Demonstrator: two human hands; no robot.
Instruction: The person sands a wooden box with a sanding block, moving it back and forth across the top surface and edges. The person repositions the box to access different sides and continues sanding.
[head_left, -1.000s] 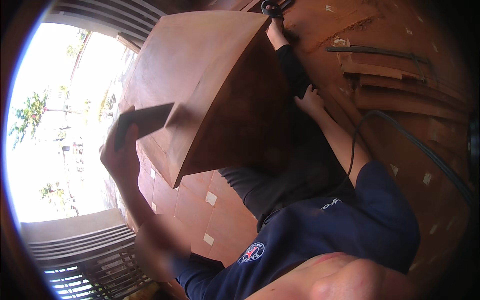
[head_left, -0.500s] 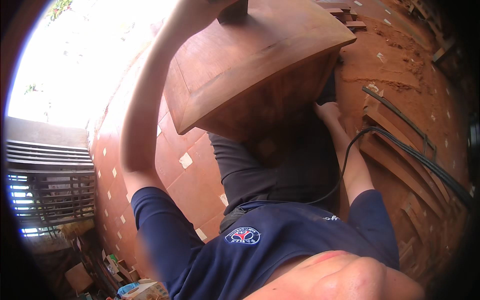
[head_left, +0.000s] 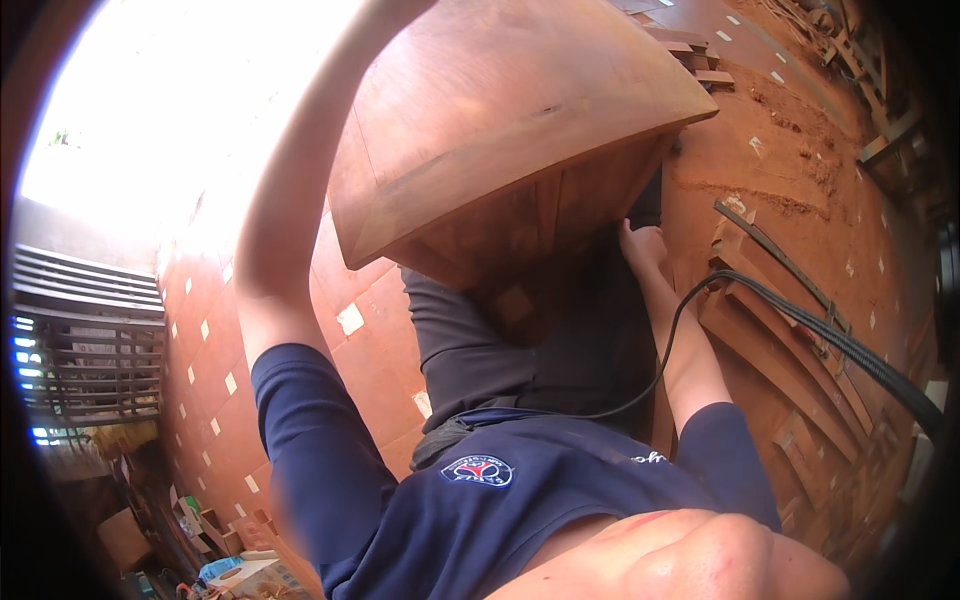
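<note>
Over the dark trousers [head_left: 470, 350]: I see the wooden piece [head_left: 520, 85], near edge slanting from lower left to upper right.
Right hand [head_left: 647, 248]: piece lies just left and forward; spread or gripping, I cannot tell.
Left hand: beyond my view, state unknown; its forearm [head_left: 285, 195] overlaps the piece's left side.
Wood: reddish brown, paler border, shadowed underside.

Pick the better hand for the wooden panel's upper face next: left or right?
Left, likely: its forearm reaches up along the framed wooden panel, though the hand is out of frame. The right hand is low by the black trousers, below the panel's near edge.
</note>
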